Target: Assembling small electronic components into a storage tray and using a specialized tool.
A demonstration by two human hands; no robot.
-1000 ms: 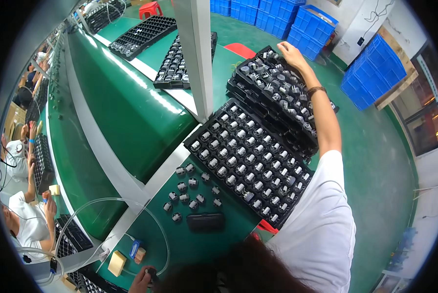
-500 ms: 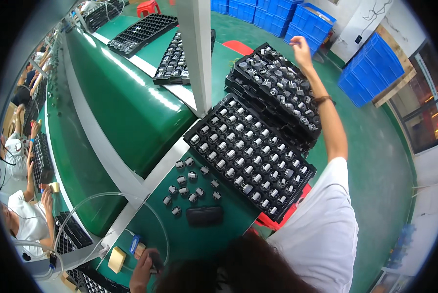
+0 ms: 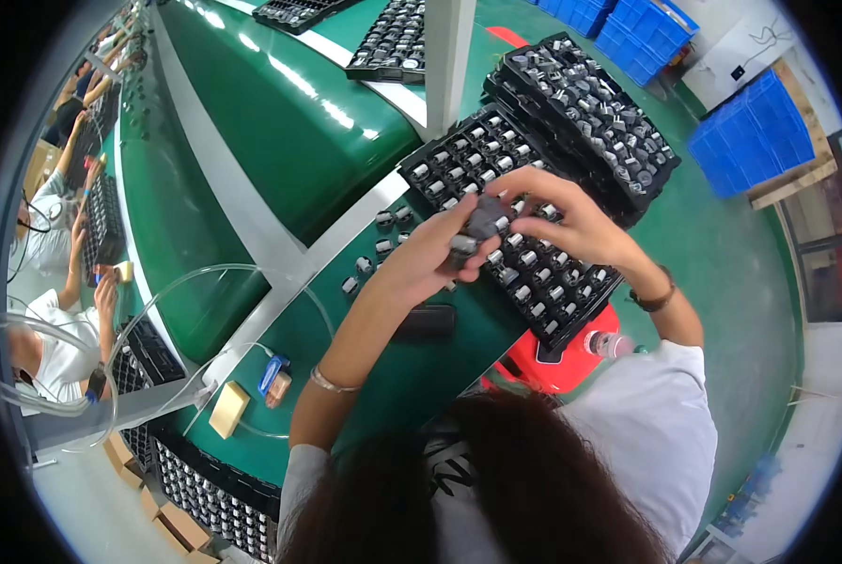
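My left hand and my right hand meet above the near black tray, which is full of small metal-capped parts. Between their fingertips they pinch a small dark grey part. The left hand grips it from below and the right hand's fingers close on its top. A taller stack of similar black trays stands just beyond. Several loose parts lie on the green table to the left of the hands. A black rectangular block lies under my left wrist.
A green conveyor belt runs along the left, with a white post beside it. A blue tool, a tan block and clear tubing lie near the front. Blue crates stand on the right; co-workers sit on the left.
My right hand has come back from the far tray stack. My left hand has risen from the blue tool. Both now hold a small part over the near tray.
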